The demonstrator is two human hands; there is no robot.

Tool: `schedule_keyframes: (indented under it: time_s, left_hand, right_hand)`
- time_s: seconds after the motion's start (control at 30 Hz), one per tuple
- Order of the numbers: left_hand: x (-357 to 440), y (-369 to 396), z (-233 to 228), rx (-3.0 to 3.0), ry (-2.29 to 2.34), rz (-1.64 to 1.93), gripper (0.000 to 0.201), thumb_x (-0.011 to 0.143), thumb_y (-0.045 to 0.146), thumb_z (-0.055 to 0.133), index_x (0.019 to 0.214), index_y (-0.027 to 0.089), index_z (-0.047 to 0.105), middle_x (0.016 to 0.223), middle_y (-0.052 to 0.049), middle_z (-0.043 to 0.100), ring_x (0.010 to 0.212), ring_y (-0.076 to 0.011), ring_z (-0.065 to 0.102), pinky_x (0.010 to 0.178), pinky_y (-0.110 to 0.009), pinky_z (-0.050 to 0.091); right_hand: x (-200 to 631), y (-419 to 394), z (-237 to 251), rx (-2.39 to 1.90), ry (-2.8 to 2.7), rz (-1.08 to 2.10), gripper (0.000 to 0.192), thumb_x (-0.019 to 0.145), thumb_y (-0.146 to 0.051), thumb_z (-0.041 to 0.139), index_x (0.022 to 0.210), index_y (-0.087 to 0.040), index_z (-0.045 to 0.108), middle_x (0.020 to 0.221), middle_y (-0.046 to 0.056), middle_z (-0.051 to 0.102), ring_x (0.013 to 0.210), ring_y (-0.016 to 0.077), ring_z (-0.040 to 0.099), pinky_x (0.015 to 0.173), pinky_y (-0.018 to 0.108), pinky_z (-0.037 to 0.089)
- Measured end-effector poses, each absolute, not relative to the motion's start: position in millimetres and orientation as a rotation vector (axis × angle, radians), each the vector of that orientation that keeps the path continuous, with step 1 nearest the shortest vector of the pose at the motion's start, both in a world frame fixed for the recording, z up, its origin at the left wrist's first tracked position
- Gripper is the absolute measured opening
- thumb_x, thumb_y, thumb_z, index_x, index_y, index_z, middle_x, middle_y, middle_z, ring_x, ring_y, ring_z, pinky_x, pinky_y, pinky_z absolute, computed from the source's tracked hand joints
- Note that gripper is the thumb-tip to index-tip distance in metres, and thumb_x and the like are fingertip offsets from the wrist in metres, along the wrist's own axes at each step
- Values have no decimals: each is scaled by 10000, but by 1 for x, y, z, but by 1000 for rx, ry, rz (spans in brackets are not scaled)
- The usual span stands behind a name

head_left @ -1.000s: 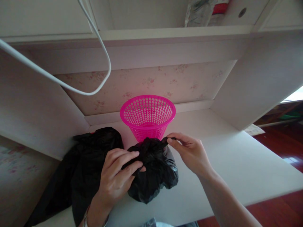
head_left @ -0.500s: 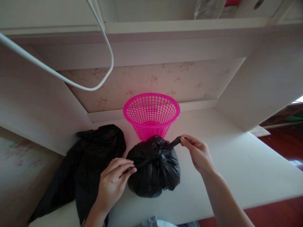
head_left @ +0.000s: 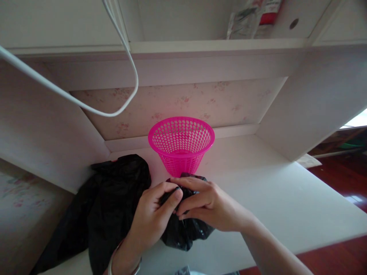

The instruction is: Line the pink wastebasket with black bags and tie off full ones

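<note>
A bunched black plastic bag sits on the white tabletop, partly covered by my hands. My left hand is closed on the bag's gathered top, thumb and forefinger pressed together with a dark bit of plastic showing between them. My right hand meets it over the knot area, its fingers curled on the black plastic; the exact grip is hidden. Just behind the bag stands a pink perforated basket, upright, its inside bare.
Black fabric lies heaped on the left, hanging over the front edge. A white cable loops across the upper left. Above is a shelf holding a clear packet and a red-and-white item. Side panels flank the white tabletop.
Both hands have come together over the top of the bag; before, they were apart, each pulling a tied end outwards. My view has tilted slightly upward.
</note>
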State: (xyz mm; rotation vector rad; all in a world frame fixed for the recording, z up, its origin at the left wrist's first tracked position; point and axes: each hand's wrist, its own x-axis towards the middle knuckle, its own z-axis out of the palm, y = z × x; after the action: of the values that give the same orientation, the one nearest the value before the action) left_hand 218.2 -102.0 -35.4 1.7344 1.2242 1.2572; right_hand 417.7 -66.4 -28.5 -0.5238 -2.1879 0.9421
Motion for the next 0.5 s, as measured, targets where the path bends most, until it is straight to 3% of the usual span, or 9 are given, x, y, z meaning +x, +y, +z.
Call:
schedule_keyframes:
  time_s: [0.1,0.2,0.27,0.4,0.5]
  left_hand:
    - [220,-104,-33,1860,1131,1299,100,962,316,668,996,272,751,814,8,729,728,-134,682,663,-209,541]
    - [218,-105,-44,1694,1024,1458,222,973,356,660,1185,308,703,888,-1,730,692,-121,655,613,-209,529]
    - [215,-104,-57,1478,958,1555,258,989,404,627,1210,285,687,910,-25,738,667,-128,655,581,-225,528]
    - [208,-107,-87,1155,1071,1532,241,967,424,653,1076,213,694,793,-29,708,634,-143,629,573,-254,512]
    - [204,-115,-107,1056,1217,1467,258,946,451,675,1020,204,676,697,-2,660,612,-142,589,581,-261,483]
  right_hand:
    - [411,-66,-27,-472,-2204,967,145,939,-175,703,954,-237,833,1051,35,774,929,137,741,853,221,584]
    - [415,-64,-33,-652,-2103,834,164,966,-218,675,948,-235,837,735,-5,751,625,102,684,623,183,543]
    - [423,-61,-37,-764,-1961,787,145,945,-236,697,928,-243,841,719,-4,768,597,111,689,591,188,542]
    - [454,-51,-37,-975,-1609,677,71,842,-293,795,848,-247,849,785,29,810,643,172,745,602,239,601]
    - [484,-41,-28,-1140,-1392,471,131,800,-352,828,873,-245,848,849,45,821,721,204,772,717,314,653]
